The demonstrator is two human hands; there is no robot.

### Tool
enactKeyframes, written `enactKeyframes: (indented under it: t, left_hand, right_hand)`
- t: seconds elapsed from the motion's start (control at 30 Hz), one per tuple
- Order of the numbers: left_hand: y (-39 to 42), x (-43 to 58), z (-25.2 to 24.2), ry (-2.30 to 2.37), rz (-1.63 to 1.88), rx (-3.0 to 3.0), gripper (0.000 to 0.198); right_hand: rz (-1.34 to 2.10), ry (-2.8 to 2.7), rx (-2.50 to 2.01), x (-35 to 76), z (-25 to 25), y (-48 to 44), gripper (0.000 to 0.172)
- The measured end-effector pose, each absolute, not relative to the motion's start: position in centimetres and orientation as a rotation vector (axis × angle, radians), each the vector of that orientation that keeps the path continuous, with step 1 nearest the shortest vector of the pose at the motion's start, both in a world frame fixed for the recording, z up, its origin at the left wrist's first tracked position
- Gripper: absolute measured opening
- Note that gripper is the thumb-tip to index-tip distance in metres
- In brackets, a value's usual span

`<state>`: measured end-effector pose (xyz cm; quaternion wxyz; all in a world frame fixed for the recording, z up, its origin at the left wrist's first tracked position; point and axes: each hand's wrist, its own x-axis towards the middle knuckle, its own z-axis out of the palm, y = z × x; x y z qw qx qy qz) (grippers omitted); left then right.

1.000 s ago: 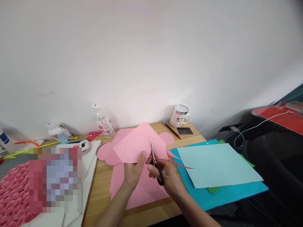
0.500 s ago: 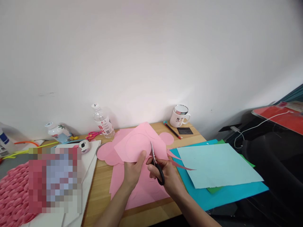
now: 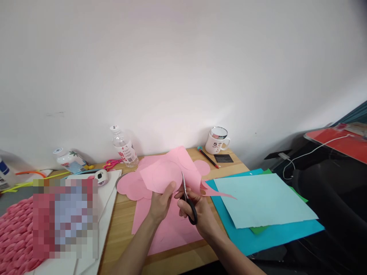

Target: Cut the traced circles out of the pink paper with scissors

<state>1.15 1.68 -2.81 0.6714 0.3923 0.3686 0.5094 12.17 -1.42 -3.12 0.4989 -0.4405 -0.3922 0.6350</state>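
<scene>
My left hand (image 3: 161, 202) pinches the lower edge of a pink paper sheet (image 3: 177, 156), thumb on top, fingers hidden underneath. A circle outline is drawn on this sheet. Black-handled scissors (image 3: 192, 214) are gripped in my right hand (image 3: 200, 212), their blades pointing away from me and set into the sheet at the right side of the circle. A narrow cut strip of the pink paper (image 3: 219, 193) trails off to the right. More pink sheets (image 3: 164, 242) lie below my hands, and cut pink circles (image 3: 133, 185) rest to the left.
Light blue paper (image 3: 263, 198) lies over green and blue sheets at the right. A mug (image 3: 217, 141), a pen (image 3: 208, 157) and a plastic bottle (image 3: 126, 149) stand or lie toward the wall. Pink scissors (image 3: 112, 164) are beside the bottle; a pink knitted item (image 3: 17, 233) is at left.
The pink sheet has turned slightly clockwise in my left hand. The scissors have shifted a little left along the circle, and the trailing strip has swung upward.
</scene>
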Motion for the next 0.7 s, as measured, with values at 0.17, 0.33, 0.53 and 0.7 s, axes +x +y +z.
enactKeyframes:
  t: [0.17, 0.33, 0.53, 0.7]
  left_hand:
    - [1.9, 0.1, -2.3, 0.914, 1.043, 1.087, 0.039]
    - [2.2, -1.5, -1.3, 1.285, 1.025, 1.426, 0.034]
    - [1.9, -1.4, 0.2, 1.256, 0.950, 1.481, 0.040]
    - [1.5, -1.5, 0.5, 1.281, 0.944, 1.475, 0.044]
  right_hand:
    - [1.476, -1.051, -1.090, 12.6, -2.2, -1.6, 0.028]
    - [1.517, -1.054, -1.071, 13.2, -2.2, -1.4, 0.028]
    - [1.534, -1.064, -0.935, 13.4, -2.6, -1.1, 0.030]
    - [1.528, -1.132, -0.892, 13.5, -2.7, -1.1, 0.029]
